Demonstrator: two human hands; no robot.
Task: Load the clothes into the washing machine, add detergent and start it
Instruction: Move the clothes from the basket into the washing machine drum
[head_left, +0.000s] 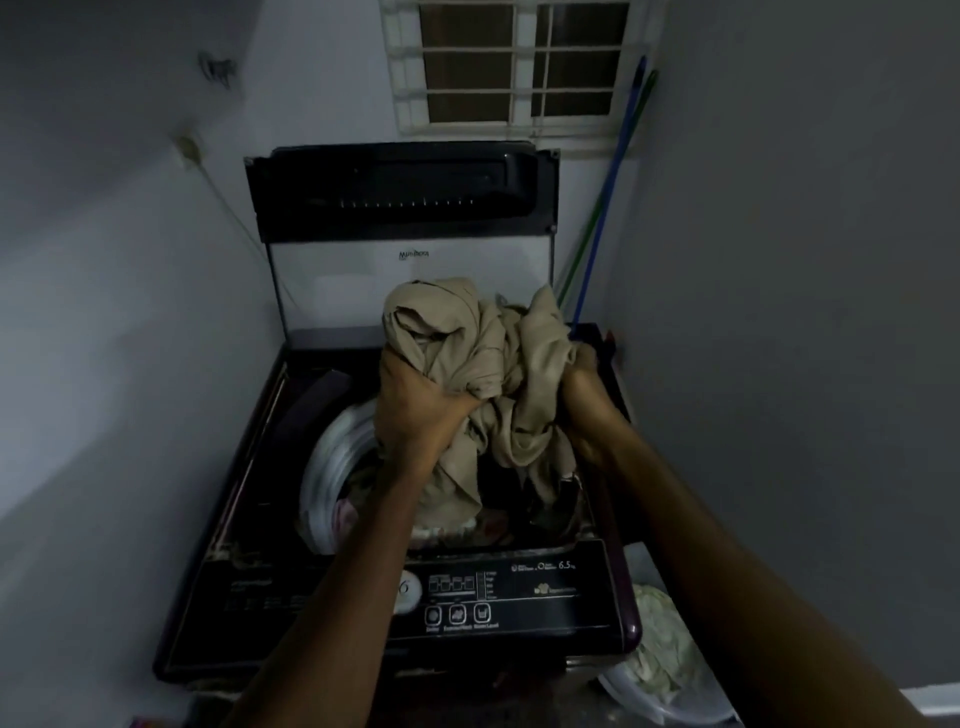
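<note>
Head view. Left hand (415, 410) and right hand (587, 410), fingers curled tight, each grip a bunched beige garment (467, 353) held above the open drum (337, 467) of a top-loading washing machine (519, 597). The cloth rises between and above both hands; its lower folds hang into the drum.

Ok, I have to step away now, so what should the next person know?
Both the left hand and the right hand grip the beige bundle above the washer's open drum.
The lid is up; some clothes lie in the drum.
Done: part of the load.
Left: drop the bundle in, add detergent, start.
A basket with pale cloth stands right of the washer.
</note>
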